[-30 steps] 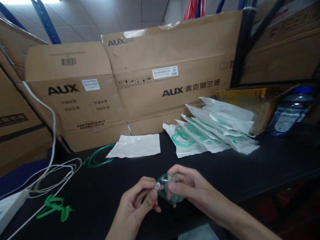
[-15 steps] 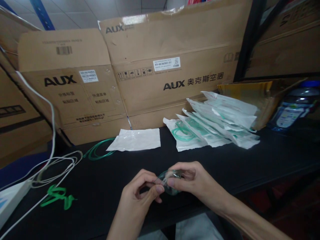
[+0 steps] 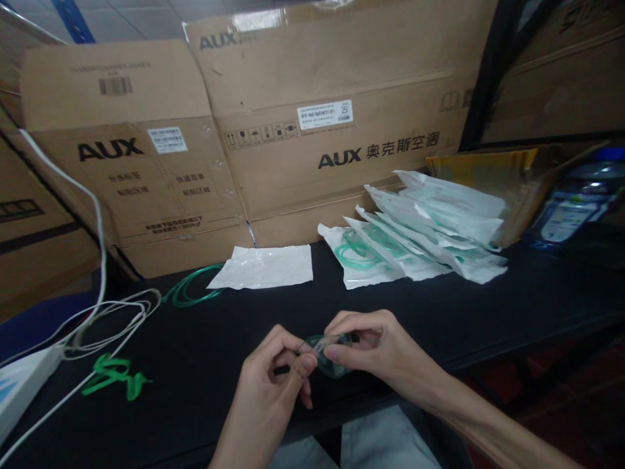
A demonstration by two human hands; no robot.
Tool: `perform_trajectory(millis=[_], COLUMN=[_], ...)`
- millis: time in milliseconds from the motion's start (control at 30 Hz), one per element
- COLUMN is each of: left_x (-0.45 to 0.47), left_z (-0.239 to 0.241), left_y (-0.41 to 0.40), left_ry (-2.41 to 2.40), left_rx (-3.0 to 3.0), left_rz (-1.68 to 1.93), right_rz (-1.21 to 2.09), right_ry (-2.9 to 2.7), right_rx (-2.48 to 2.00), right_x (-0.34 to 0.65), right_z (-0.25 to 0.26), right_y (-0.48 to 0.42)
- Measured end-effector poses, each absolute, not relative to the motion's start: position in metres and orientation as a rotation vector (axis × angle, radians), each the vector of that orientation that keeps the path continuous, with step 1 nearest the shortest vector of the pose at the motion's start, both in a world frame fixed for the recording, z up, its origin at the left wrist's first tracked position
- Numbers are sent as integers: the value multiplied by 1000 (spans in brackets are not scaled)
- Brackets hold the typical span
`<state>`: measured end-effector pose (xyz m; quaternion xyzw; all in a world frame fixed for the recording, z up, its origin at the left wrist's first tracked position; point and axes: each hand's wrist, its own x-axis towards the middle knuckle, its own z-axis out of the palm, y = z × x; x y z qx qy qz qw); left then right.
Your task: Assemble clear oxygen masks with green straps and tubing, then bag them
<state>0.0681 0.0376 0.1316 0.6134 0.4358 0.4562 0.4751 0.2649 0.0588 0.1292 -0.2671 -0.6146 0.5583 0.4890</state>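
Between my hands, above the front part of the black table, is a small, clear, green-tinted plastic mask (image 3: pixel 334 368), its details blurred. My right hand (image 3: pixel 364 342) is closed on the upper right of it, thumb in front and fingers behind. On the other side, my left hand (image 3: pixel 288 368) pinches the mask's left edge between thumb and forefinger; the exact part there is too small to make out. Behind the hands lies a white flat pouch (image 3: pixel 266 267), with coiled green tubing (image 3: pixel 188 290) partly under its left end.
Several sealed pouches (image 3: pixel 415 238) with green tubing overlap at the back right, near an open carton (image 3: pixel 512 189) and a blue-capped bottle (image 3: pixel 571 208). White cables (image 3: pixel 105 326), a green strap (image 3: pixel 114 378) and a power strip (image 3: pixel 29 378) lie left. Large cardboard panels (image 3: pixel 273 169) stand behind.
My left fingers have shifted slightly left, drawing away from the right hand along the mask's edge. The right hand keeps its hold. The view has tilted a little.
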Motion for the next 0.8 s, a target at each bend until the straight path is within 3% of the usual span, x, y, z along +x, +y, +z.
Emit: perform_trajectory(millis=[533, 667, 800], left_x=[72, 70, 68], left_z=[143, 141, 141], left_y=[33, 35, 37], left_ry=[1034, 1093, 1158], left_rx=[1489, 1409, 1329], left_rz=[1030, 976, 1003], right_rz=[1756, 1556, 1093], right_ry=[-1251, -1315, -1541], right_rx=[-632, -681, -760], right_x=[266, 263, 259], right_z=[142, 139, 133], right_y=[57, 56, 49])
